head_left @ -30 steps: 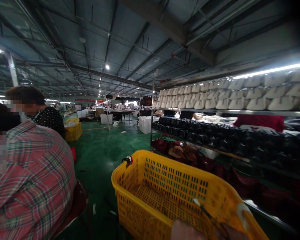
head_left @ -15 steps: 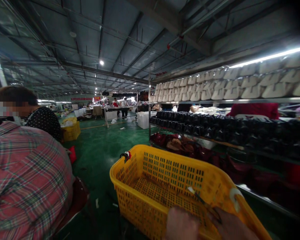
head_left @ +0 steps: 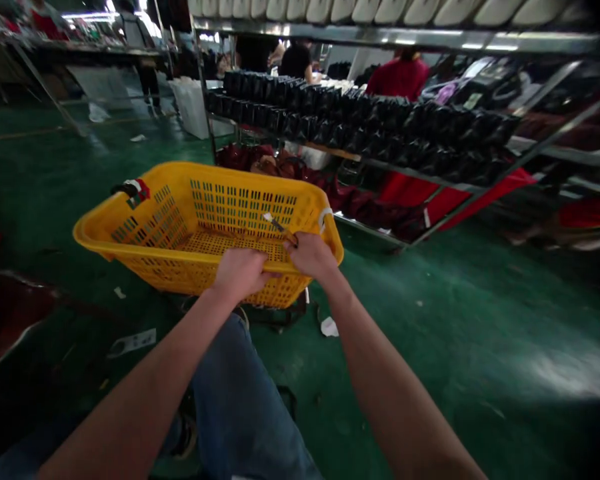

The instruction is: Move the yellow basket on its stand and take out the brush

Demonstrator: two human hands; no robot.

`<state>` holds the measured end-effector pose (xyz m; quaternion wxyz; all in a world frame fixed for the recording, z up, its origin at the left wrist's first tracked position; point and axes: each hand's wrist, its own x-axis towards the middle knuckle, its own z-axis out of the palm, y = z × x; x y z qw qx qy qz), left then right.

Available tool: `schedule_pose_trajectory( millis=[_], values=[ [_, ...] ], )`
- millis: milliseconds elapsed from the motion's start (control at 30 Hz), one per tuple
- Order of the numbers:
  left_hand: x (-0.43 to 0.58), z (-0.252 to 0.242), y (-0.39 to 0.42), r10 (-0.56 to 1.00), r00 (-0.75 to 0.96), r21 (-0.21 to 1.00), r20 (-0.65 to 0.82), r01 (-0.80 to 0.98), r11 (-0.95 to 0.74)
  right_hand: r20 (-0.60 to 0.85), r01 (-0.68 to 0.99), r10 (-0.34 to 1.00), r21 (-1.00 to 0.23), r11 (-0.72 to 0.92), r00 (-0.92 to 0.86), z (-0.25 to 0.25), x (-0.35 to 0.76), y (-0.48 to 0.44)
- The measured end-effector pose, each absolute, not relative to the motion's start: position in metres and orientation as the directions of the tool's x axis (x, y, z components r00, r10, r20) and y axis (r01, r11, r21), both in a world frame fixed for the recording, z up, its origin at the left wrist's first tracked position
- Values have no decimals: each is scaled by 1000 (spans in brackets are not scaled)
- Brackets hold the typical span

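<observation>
Nearest to us, a leg in blue jeans (head_left: 245, 413) stands on the green floor (head_left: 430, 347), with both bare forearms reaching forward above it. Our left hand (head_left: 240, 272) is curled over the near rim of the yellow basket (head_left: 145, 230), fingers wrapped tight on the plastic. Just beside it, our right hand (head_left: 314, 257) grips the same rim near the corner and also pinches a thin tool (head_left: 280, 228) that points into the basket; we cannot tell what the tool is. The basket hangs above the floor, tilted slightly, its far left corner wrapped in red and black tape (head_left: 133, 190). Beyond it stands a metal rack (head_left: 470, 193) with rows of black shoes (head_left: 360, 113) and dark red pieces (head_left: 370, 207) below them. Behind the rack, a person in red (head_left: 400, 75) is at work.
</observation>
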<state>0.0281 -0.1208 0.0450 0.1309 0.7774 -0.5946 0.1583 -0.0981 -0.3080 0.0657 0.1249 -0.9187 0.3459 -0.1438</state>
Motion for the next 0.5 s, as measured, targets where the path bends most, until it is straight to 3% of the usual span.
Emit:
schedule_pose_trajectory(
  millis=[233, 333, 400, 500],
  values=[
    [26, 50, -120, -886, 281, -46, 368, -946, -319, 243, -502, -635, -436, -747, 733, 59, -98, -312],
    [25, 52, -121, -891, 290, -56, 350, -943, -329, 265, -454, -661, -549, -702, 702, 58, -92, -318],
    [25, 55, -122, -892, 297, -66, 342, -939, -338, 321, -310, -688, -715, -627, 651, 62, -95, -320],
    [25, 58, -126, -896, 311, -91, 318, -930, -355, 465, 149, -687, -871, -469, 558, 76, -124, -320]
  ],
)
